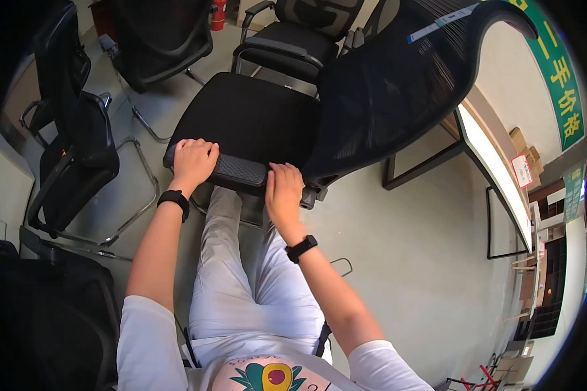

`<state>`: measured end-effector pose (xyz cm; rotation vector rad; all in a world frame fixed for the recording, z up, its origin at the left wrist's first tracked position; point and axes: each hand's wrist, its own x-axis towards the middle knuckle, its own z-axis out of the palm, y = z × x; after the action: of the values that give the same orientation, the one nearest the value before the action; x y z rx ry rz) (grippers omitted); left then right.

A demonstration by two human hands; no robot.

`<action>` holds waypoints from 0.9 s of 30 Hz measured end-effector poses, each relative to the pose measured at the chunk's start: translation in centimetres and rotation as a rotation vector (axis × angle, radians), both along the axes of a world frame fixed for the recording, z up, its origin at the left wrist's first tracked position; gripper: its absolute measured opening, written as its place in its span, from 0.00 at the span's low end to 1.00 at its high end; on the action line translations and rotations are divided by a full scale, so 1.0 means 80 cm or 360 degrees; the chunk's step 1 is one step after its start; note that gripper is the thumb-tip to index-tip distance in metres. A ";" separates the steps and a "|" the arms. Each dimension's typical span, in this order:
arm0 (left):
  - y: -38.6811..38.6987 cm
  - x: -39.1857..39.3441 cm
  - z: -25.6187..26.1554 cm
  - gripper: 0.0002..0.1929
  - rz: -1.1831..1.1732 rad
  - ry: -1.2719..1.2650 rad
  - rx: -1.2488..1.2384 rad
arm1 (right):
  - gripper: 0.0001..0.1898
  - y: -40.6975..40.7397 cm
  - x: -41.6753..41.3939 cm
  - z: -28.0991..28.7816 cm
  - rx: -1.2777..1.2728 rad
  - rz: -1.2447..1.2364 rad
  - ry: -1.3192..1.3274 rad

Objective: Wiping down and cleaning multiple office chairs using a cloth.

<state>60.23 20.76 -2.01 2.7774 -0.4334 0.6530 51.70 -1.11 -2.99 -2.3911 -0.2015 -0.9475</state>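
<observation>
Before me stands a black office chair with a padded seat (254, 115) and a curved mesh backrest (386, 93) on the right. Along its near side runs a black armrest pad (239, 168) with a textured top. My left hand (194, 159) rests over the pad's left end, fingers bent over it. At the other end, near the backrest joint, my right hand (284, 188) lies with its fingers over the pad's edge. Both palms face down; the undersides of the hands are hidden. A blue-and-white strip (440, 23) lies across the upper mesh.
Several black chairs stand around, one at the left (78, 151), one at the lower left (54, 313) and one behind (293, 44). A white-topped table (494, 171) with black metal legs is at the right. A red fire extinguisher (218, 14) stands at the back.
</observation>
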 end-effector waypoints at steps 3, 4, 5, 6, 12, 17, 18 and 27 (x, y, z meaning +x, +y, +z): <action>0.000 -0.002 -0.001 0.18 0.0022 -0.0007 -0.0011 | 0.12 0.016 -0.003 0.000 0.0048 0.0014 -0.0008; 0.001 -0.004 -0.001 0.17 0.0018 -0.0028 -0.0026 | 0.15 0.014 -0.008 -0.001 0.0053 0.0070 -0.0031; 0.003 -0.005 -0.002 0.17 0.0013 -0.0048 -0.0041 | 0.15 0.006 -0.016 -0.005 0.0060 0.0065 -0.0029; 0.003 -0.005 -0.001 0.17 0.0010 -0.0051 -0.0037 | 0.18 -0.009 -0.023 -0.013 0.0001 0.0155 -0.0073; -0.003 -0.002 0.000 0.15 0.0032 -0.0103 -0.0049 | 0.29 -0.099 -0.067 -0.073 -0.0011 0.0146 0.0002; -0.007 0.000 -0.001 0.14 0.0023 -0.0146 -0.0134 | 0.18 -0.131 -0.101 -0.139 0.1318 -0.0288 0.0668; -0.009 0.001 0.001 0.14 0.0023 -0.0151 -0.0134 | 0.18 -0.140 -0.103 -0.148 0.1376 -0.0344 0.0591; 0.000 -0.002 -0.002 0.12 0.0068 -0.0166 -0.0135 | 0.22 -0.124 0.006 0.040 0.1845 -0.0036 -0.0272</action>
<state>60.10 20.79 -2.21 2.6879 -0.3590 0.8098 52.16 -11.06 0.25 -1.2492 0.2613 -0.9101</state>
